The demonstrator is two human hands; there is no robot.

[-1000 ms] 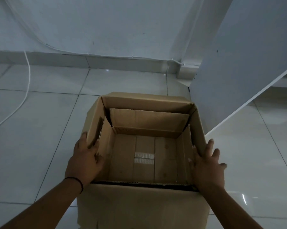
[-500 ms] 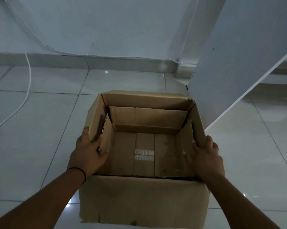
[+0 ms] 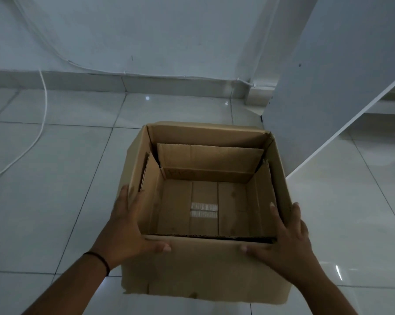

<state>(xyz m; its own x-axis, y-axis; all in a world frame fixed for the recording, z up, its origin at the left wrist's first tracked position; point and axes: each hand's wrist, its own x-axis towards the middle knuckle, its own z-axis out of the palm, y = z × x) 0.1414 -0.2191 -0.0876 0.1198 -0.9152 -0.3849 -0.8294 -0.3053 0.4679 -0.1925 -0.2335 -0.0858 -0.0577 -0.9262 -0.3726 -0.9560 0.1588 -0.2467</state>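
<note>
An open brown cardboard box (image 3: 205, 269) stands on the tiled floor, its top flaps folded down inside and its bottom bare apart from a strip of tape. My left hand (image 3: 128, 226) lies flat against the box's near left corner, fingers straight along the left wall and thumb on the front wall. My right hand (image 3: 287, 242) holds the near right corner the same way, thumb on the front wall. One of its fingers reaches over the rim along the inside of the right wall. A dark band circles my left wrist.
A large white panel (image 3: 328, 87) leans at the right, just behind the box's far right corner. A white cable (image 3: 42, 114) runs across the floor at the left and along the skirting of the wall (image 3: 146, 30) behind. Glossy floor tiles (image 3: 55, 178) surround the box.
Both hands slid back along the side walls to the near corners, and the thumbs came out of the box onto the front wall. The box now sits a little farther from me.
</note>
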